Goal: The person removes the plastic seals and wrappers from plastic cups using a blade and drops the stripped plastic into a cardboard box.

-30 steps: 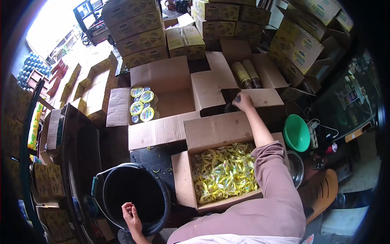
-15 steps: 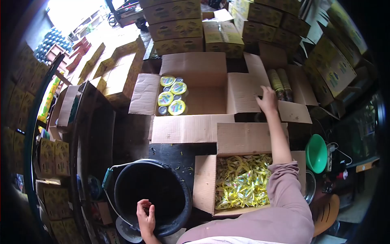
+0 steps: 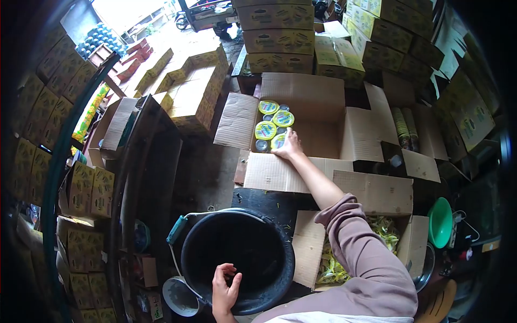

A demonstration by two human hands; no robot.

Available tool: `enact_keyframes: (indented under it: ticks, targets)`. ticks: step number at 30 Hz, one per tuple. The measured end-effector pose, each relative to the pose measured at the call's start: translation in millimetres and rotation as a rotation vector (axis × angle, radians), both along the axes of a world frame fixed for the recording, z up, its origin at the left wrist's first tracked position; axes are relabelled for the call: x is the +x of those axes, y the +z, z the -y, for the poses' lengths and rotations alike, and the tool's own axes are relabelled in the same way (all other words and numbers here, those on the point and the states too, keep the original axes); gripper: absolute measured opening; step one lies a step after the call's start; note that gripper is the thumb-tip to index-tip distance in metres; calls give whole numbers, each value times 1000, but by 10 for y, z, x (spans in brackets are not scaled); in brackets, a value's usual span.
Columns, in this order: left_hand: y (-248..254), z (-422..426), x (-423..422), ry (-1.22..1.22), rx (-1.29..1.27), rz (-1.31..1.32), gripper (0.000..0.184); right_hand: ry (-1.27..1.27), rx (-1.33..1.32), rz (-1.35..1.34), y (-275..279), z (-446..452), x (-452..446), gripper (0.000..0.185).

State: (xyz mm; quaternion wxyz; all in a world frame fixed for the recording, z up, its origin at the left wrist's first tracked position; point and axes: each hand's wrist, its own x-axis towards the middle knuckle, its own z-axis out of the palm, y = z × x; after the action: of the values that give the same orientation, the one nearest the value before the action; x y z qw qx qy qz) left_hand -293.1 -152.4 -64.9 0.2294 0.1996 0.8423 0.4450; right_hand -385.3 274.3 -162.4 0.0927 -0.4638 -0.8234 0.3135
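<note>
My right hand reaches into an open cardboard box and touches the lower right of several round containers with yellow-rimmed lids. Its fingers bend over the nearest lid; whether they grip it is hard to see. My left hand is over the near side of a large black bucket, fingers curled but apart from the thumb, with nothing in it. Beneath my right sleeve, a second open box holds many small yellow wrapped pieces, partly hidden by the arm.
A third open box holds stacked cups on the right. A green bowl lies at the far right. Printed cartons are stacked behind, and a dark shelf runs along the left. A white pail stands beside the bucket.
My right hand has moved left from beside the cup box to the lidded containers. My left hand stays by the bucket. The view has turned, shifting the scene rightward.
</note>
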Motion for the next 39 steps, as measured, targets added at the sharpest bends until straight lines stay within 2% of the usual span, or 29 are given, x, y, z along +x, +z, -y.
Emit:
enact_keyframes:
  ticks: [2, 4, 6, 8, 10, 12, 14, 16, 18, 19, 22, 23, 24, 25, 26, 28, 30, 31, 32, 34, 35, 38, 39]
  targets:
    - [3, 0, -2, -8, 10, 31, 29, -74, 109, -125, -111, -87, 120, 97]
    - [18, 4, -15, -41, 13, 5, 29, -145, 71, -179, -187, -297, 299, 85]
    - [4, 8, -10, -78, 43, -55, 26, -174, 316, -283, -149, -390, 581, 75]
    - [29, 14, -7, -89, 48, -61, 36, -184, 416, -345, 390, -156, 981, 70]
    - [64, 7, 18, -99, 62, -128, 41, -157, 575, -572, 741, 140, 1367, 62]
    - [76, 13, 33, -95, 102, -221, 54, -97, 467, -809, 1136, 653, 1712, 62]
    - [85, 30, 51, -121, 211, -445, 61, -48, 185, -886, 1529, 1322, 1981, 63]
    - [94, 73, 73, -137, 302, -624, 75, 132, 30, -941, 1697, 1886, 2128, 64]
    - [116, 94, 122, -168, 424, -800, 81, 392, 130, -970, 1723, 2352, 2140, 66]
    - [96, 111, 141, -192, 447, -851, 84, 452, 99, -908, 1738, 2587, 2149, 67]
    - [24, 132, 149, -241, 558, -950, 75, 573, 0, -823, 1763, 3150, 2195, 67]
    - [14, 146, 145, -274, 609, -812, 66, 622, -22, -817, 1727, 3268, 2214, 67]
    - [-128, 191, 128, -299, 633, -535, 58, 631, -49, -824, 1718, 3372, 2245, 66]
    - [-269, 233, 108, -281, 652, -264, 50, 598, 30, -824, 1697, 3437, 2286, 66]
    - [-193, 220, 136, -293, 598, -333, 47, 554, 108, -819, 1672, 3479, 2345, 66]
    - [-42, 182, 187, -312, 491, -473, 43, 474, 507, -738, 1678, 3449, 2555, 65]
    - [-106, 183, 126, -294, 404, -687, 47, 339, 544, -814, 1651, 3372, 2825, 61]
    - [-279, 221, 75, -205, 328, -776, 46, 233, 522, -836, 1589, 3334, 2980, 55]
    - [-141, 207, 129, -132, 333, -820, 46, 116, 432, -844, 1482, 3292, 3172, 48]
    - [-175, 203, 87, -43, 336, -890, 54, -144, 402, -831, 1208, 3190, 3586, 23]
    - [-207, 210, 68, -43, 387, -852, 57, -246, 484, -778, 1005, 3110, 3838, 18]
    - [-272, 222, 15, -55, 413, -653, 58, -599, 642, -635, 696, 2942, 4521, 40]
    - [-285, 224, -3, -59, 398, -575, 58, -762, 703, -498, 639, 2894, 4770, 40]
